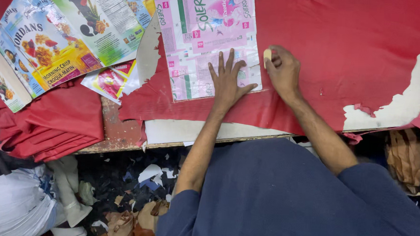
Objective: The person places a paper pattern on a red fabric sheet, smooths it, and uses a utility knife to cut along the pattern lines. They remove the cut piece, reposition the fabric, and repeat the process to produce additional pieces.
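Note:
My left hand [228, 80] lies flat, fingers spread, on the lower right part of a flattened pink carton [199, 41] that rests on red material [347, 53] covering the table. My right hand [283, 69] is just right of the carton's edge, fingers closed on a small pale piece of chalk [267, 54] whose tip touches the red material beside the carton.
A flattened multicoloured cereal box [61, 29] lies at the left, with a small wrapper [109, 81] below it. Folded red fabric [51, 124] hangs off the left table edge. White board [402, 106] shows where the red layer is torn. Scraps and bags [134, 195] litter the floor.

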